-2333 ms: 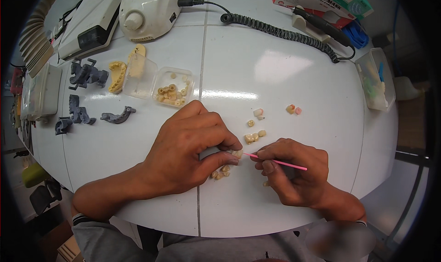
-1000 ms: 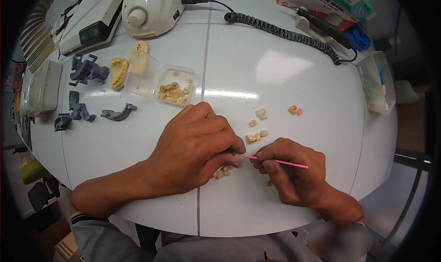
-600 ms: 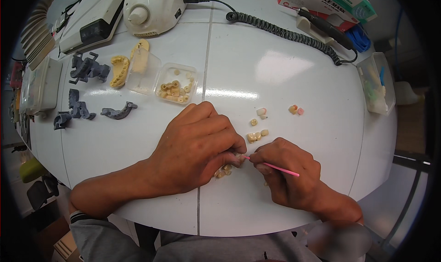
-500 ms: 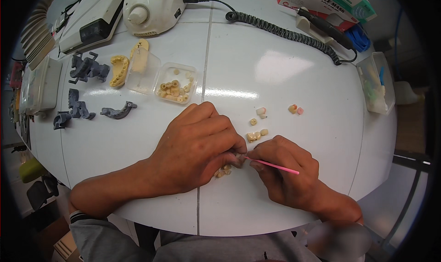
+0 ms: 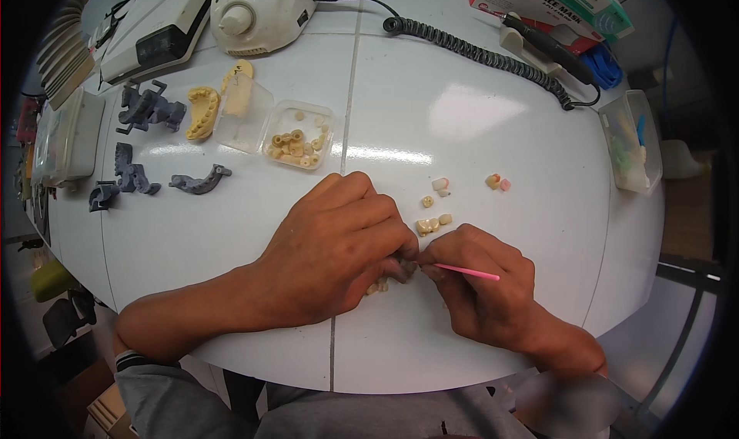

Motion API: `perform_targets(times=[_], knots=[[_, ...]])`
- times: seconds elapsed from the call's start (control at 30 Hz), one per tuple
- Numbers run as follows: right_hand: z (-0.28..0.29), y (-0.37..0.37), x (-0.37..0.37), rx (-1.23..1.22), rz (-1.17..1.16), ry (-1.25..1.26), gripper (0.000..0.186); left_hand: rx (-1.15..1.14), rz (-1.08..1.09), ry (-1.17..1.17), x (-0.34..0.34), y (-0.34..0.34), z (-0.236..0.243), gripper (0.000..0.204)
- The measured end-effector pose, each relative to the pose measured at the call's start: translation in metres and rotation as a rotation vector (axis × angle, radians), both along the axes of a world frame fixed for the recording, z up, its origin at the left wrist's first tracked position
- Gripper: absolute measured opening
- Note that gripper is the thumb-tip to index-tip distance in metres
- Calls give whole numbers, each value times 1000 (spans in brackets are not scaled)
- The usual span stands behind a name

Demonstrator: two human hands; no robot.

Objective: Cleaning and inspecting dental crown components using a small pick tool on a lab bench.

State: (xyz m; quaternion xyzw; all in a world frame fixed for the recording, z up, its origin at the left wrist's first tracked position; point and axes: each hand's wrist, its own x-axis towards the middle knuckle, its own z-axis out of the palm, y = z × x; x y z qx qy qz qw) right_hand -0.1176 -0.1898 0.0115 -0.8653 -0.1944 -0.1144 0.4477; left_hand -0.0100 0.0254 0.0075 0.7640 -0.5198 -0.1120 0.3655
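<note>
A thin pink applicator stick (image 5: 471, 271) is pinched in my right hand (image 5: 486, 289), its tip pointing left. My left hand (image 5: 331, 243) closes thumb against fingers right at that tip; whatever lies in the pinch is hidden. Beneath the left fingertips, several small cream dental crowns (image 5: 379, 287) show in part on the white table. Just beyond both hands lie a joined, tooth-coloured bridge piece (image 5: 427, 227), a single crown (image 5: 427, 202) and a white-and-pink tooth piece (image 5: 440, 184). Farther right is an orange-tinted crown (image 5: 493, 181) beside a pink piece (image 5: 505, 185).
A clear box (image 5: 302, 106) of crowns stands beyond my left hand, near a yellow dental cast (image 5: 202, 113) and grey dental models (image 5: 150, 108). A white control unit (image 5: 258, 16) joins a black handpiece (image 5: 550, 45) by a coiled cord (image 5: 477, 54). A plastic bin (image 5: 631, 143) sits right.
The pink stick's outer end has dipped slightly and shifted a little left. Both hands stay close together, with only small finger movements.
</note>
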Motion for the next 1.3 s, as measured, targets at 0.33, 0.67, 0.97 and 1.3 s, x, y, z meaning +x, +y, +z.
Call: perform_targets(times=[0.33, 0.67, 0.97, 1.3], knots=[[6, -1, 1, -20, -50, 91, 26, 3, 12, 21, 0, -2, 2, 33], [3, 0, 0, 2, -41, 68, 30, -1, 21, 5, -2, -2, 2, 32], [4, 0, -1, -10, -29, 62, 32, 21, 24, -5, -2, -2, 3, 32], [0, 2, -2, -20, -21, -15, 33, 10, 24, -8, -3, -2, 3, 31]])
